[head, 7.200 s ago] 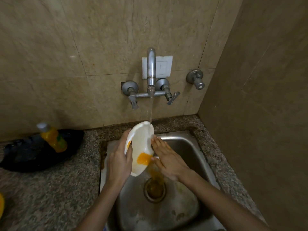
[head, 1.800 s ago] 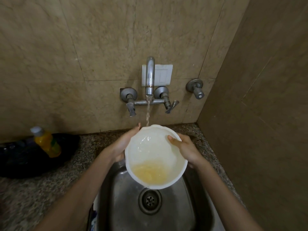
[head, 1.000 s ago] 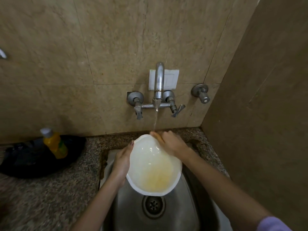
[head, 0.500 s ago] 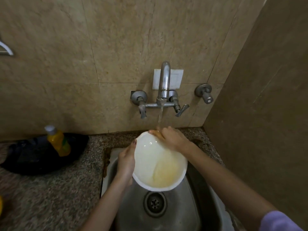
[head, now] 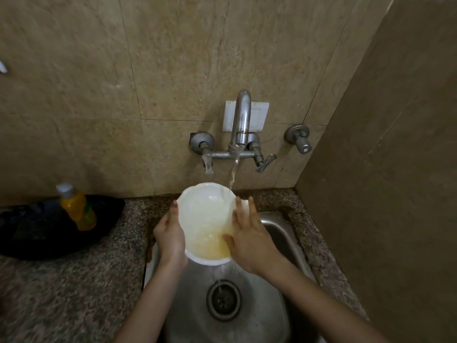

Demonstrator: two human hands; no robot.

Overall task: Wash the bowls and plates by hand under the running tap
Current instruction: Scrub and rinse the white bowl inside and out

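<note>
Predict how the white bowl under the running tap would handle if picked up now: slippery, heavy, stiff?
The white wavy-rimmed bowl is probably slippery: the stream from the steel wall tap strikes its far rim. It is likely heavier than when empty, as yellowish water pools in its low side. It seems stiff: the left hand grips one edge, and no bending shows.

**Bowl over the sink, under the tap**

The bowl is held above the sink, behind the drain and below the wall tap, whose stream lands at its far rim. The left hand grips the bowl's left rim. The right hand lies flat across its right side. A switch plate sits behind the spout, with a single valve to its right. A bottle stands on the counter, left of the sink.
</note>
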